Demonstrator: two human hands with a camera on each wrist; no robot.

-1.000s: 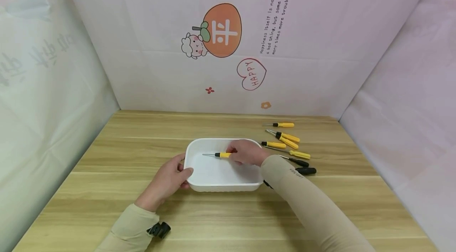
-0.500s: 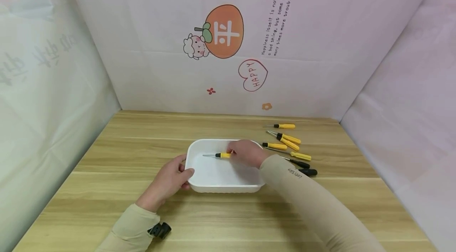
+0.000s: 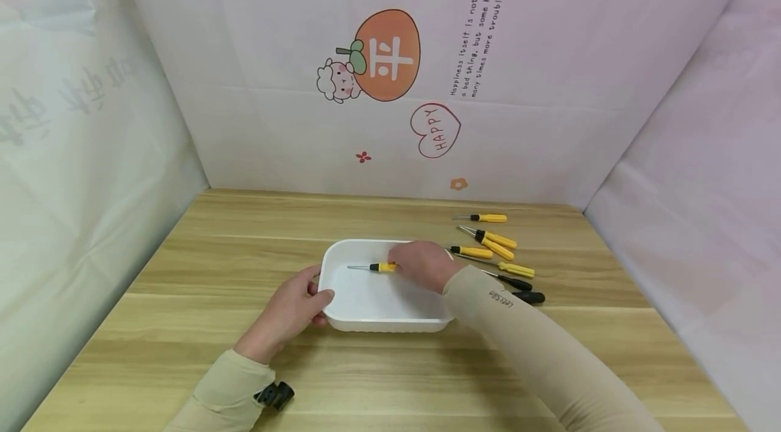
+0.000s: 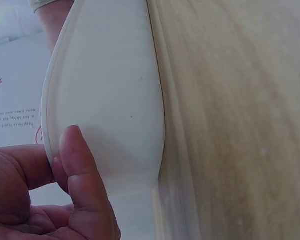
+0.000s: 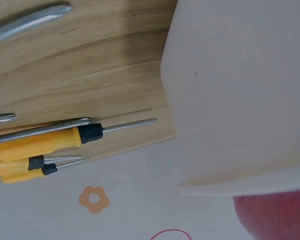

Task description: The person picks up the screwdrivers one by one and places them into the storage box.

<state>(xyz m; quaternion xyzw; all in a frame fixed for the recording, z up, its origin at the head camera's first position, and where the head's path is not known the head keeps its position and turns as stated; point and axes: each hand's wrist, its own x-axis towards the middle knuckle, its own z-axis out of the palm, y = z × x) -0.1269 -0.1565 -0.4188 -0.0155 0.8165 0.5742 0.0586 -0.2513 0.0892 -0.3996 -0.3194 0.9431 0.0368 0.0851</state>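
In the head view, a white plastic tray (image 3: 390, 319) sits on the wooden table. My left hand (image 3: 291, 310) grips its left end, the thumb over the rim and the fingers outside and beneath. The left wrist view shows the left hand (image 4: 85, 190) close up against the tray wall (image 4: 110, 100). My right hand (image 3: 424, 266) reaches inside the tray and holds a screwdriver (image 3: 383, 268) by its yellow handle. Its metal shaft points left, over the tray floor; the rest of the handle is hidden under the hand. Only part of the right hand (image 5: 272, 215) shows in the right wrist view, beyond the tray wall (image 5: 240, 100).
Right of the tray lie several screwdrivers, including a yellow one (image 3: 491, 218) at the back, a yellow one with a long shaft (image 3: 517, 270) and black-handled ones (image 3: 531, 298). Printed cloth walls (image 3: 274, 147) stand behind and at both sides of the table (image 3: 183, 296).
The head view shifts slightly. Both hands, the tray and the screwdriver keep nearly the same places.
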